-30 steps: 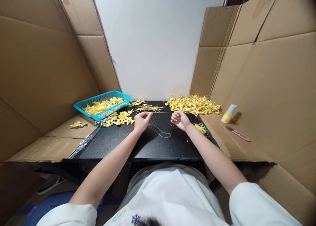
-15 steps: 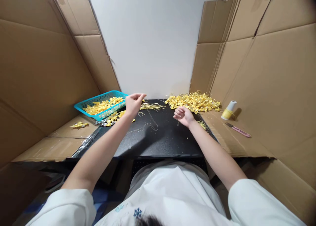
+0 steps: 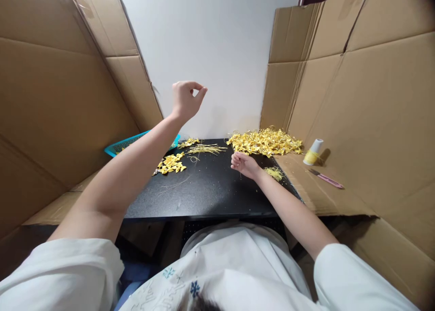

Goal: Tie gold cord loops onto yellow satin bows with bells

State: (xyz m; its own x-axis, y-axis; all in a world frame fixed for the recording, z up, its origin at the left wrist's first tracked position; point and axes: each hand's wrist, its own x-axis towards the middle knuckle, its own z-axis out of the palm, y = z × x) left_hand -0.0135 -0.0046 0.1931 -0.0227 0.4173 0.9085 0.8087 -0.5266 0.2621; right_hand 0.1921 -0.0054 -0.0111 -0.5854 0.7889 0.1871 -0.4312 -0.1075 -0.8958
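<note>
My left hand [image 3: 186, 99] is raised high above the black table [image 3: 210, 193], thumb and forefinger pinched together, most likely on a fine thread too thin to see. My right hand [image 3: 243, 164] rests on the table near its right side, fingers curled closed on something small I cannot make out. A small heap of yellow folded ribbon pieces [image 3: 171, 163] lies just left of centre. Cut yellow strands [image 3: 205, 149] lie behind them. A thin thread [image 3: 173, 184] trails over the tabletop.
A big pile of yellow ribbon pieces [image 3: 267, 142] sits at the back right. A teal basket [image 3: 125, 143] is partly hidden by my left arm. A spool of yellow thread [image 3: 313, 152] and pink-handled snips [image 3: 326, 178] lie on cardboard at the right. Cardboard walls stand on both sides.
My left hand has risen from the tabletop to well above it, staying pinched, and the thread loops on the table have pulled out. My right hand stayed in place.
</note>
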